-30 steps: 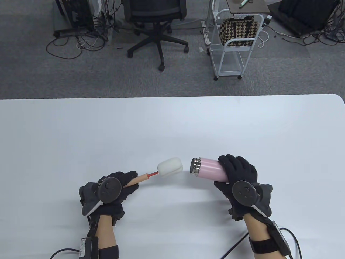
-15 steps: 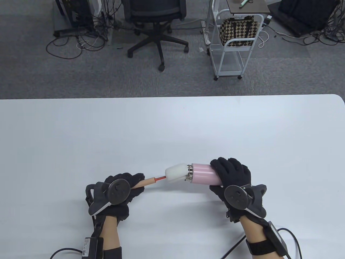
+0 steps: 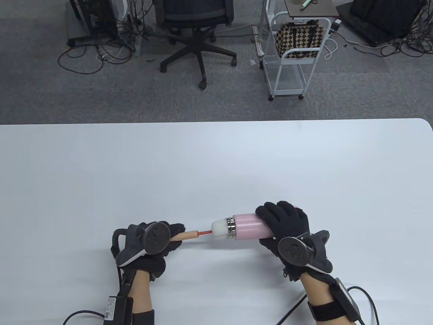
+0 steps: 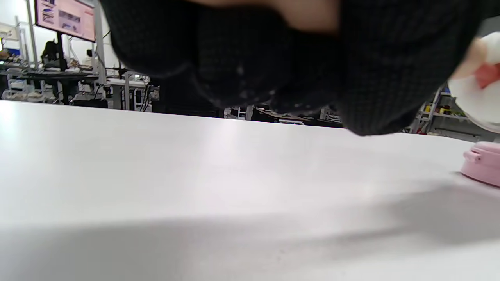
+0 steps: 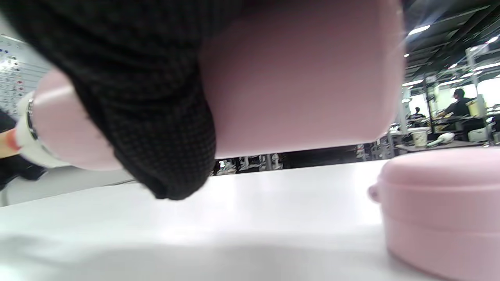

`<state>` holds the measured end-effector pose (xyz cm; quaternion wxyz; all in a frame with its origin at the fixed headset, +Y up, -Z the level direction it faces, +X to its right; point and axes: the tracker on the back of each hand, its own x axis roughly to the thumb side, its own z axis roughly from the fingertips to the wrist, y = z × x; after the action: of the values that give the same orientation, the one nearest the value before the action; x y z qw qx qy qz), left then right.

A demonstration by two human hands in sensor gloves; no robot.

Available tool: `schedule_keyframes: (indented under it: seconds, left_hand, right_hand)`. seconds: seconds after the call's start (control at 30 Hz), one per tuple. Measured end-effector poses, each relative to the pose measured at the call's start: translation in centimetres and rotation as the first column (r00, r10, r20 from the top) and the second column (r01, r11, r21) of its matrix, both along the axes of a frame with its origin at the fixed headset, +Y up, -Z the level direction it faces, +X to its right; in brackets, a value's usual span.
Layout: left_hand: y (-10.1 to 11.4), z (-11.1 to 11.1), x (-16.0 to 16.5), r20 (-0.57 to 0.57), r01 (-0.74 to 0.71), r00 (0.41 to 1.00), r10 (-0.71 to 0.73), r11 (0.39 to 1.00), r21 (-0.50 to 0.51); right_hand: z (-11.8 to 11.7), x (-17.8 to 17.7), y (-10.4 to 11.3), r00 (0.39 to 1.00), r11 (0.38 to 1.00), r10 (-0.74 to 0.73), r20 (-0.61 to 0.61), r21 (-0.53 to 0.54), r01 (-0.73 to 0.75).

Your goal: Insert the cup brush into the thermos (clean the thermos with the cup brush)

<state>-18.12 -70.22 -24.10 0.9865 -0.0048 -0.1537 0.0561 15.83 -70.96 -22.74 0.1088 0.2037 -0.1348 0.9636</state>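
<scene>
The insertion is about half done. The left hand (image 3: 149, 242) grips the brush (image 3: 203, 232) handle; its sponge head is partly inside the thermos (image 3: 248, 226) mouth (some sponge is outside). The right hand (image 3: 287, 230) grasps the thermos sideways above the table (image 3: 216, 162). The rest must go in.

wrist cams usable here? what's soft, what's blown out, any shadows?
Table view: sharp and evenly lit, soft shadows under both hands. Left wrist view: left hand and sponge head blurred from closeness; broad shadow across the table. Right wrist view: thermos and lid soft; bright ceiling lights glare at upper right.
</scene>
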Motion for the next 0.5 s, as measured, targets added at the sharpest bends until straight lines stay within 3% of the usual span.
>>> schedule_keyframes:
  seconds: [0.07, 0.3, 0.37, 0.5]
  left_hand:
    - [-0.3, 0.0, 1.0, 0.030, -0.044, 0.999, 0.045, 0.999, -0.016]
    - [-1.4, 0.3, 5.4, 0.127, 0.042, 0.991, -0.036, 0.998, -0.039]
    - [-1.6, 0.4, 5.7, 0.126, 0.144, 0.982, -0.140, 0.989, -0.017]
    - [-1.8, 0.2, 5.5, 0.128, 0.091, 0.988, -0.084, 0.995, -0.050]
  right_hand:
    - [0.2, -0.6, -0.1, 0.999, 0.999, -0.042, -0.027, -0.016, 0.042]
    - [1.7, -3.9, -0.2, 0.994, 1.000, 0.018, -0.105, 0.027, -0.015]
    - [1.7, -4.0, -0.4, 0.994, 0.999, 0.042, -0.099, 0.023, -0.040]
    - [1.4, -3.7, -0.5, 0.995, 1.000, 0.015, -0.094, -0.002, -0.016]
